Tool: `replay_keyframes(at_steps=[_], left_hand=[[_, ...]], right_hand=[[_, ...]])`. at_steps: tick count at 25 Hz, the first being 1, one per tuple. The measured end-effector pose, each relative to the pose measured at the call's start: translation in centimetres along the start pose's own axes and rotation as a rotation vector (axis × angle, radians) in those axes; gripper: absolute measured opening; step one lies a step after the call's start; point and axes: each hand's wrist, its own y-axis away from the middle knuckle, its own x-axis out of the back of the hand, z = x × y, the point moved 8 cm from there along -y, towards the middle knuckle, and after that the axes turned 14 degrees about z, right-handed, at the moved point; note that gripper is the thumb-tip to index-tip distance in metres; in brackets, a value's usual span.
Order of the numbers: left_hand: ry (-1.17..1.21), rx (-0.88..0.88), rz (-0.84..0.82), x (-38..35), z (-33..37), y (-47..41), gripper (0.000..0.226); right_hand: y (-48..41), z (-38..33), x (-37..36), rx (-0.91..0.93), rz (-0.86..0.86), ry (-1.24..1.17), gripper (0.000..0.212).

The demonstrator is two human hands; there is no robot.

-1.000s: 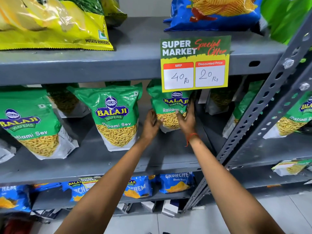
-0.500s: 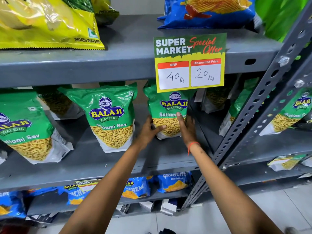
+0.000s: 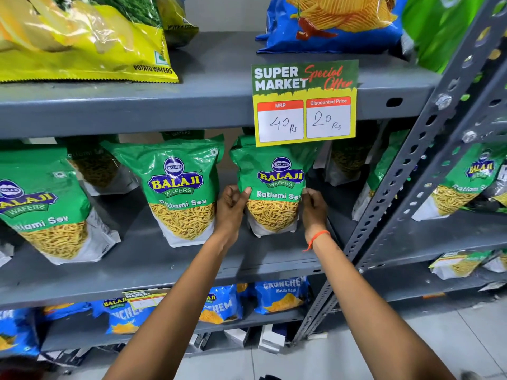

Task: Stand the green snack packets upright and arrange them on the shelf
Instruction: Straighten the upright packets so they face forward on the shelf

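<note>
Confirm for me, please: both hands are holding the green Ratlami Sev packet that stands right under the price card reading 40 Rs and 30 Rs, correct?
Not quite. In the head view the price card reads 40 Rs and 20 Rs, not 30. The rest holds: the left hand and right hand hold the green Ratlami Sev packet standing right under it.

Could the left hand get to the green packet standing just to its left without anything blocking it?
Probably yes. The left hand is already beside that neighbouring green packet, which stands at the shelf front with nothing between them. It would first have to release the held packet.
</note>
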Motion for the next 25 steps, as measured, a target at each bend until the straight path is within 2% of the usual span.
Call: replay_keyframes(at_steps=[1, 5, 9, 14, 17, 21, 25], left_hand=[[0.006, -0.004, 0.001, -0.3, 0.2, 0.1, 0.035], [0.003, 0.038, 0.018, -1.1, 0.6, 0.5, 0.026], [-0.03, 0.027, -0.049, -1.6, 0.2, 1.2, 0.022], [-0.048, 0.079, 0.019, -1.4, 0.0, 0.9, 0.03], [-0.028, 0.011, 0.017, -1.2, 1.4, 1.1, 0.01], [0.058, -0.13, 0.048, -1.8, 4.9, 0.0, 0.017], [0.195, -0.117, 0.076, -1.6, 5.0, -0.5, 0.014]], right_hand=[[-0.1, 0.0, 0.1, -0.01, 0.011, -0.011, 0.012], [-1.1, 0.4, 0.3, -0.072, 0.073, -0.084, 0.03], [-0.1, 2.5, -0.1, -0.168, -0.015, -0.045, 0.025], [0.0, 1.7, 0.4, -0.158, 0.093, -0.089, 0.021], [0.1, 1.3, 0.1, -0.131, 0.059, -0.098, 0.01], [-0.7, -0.7, -0.1, -0.056, 0.078, -0.102, 0.008], [-0.7, -1.4, 0.0, -0.053, 0.115, -0.138, 0.007]])
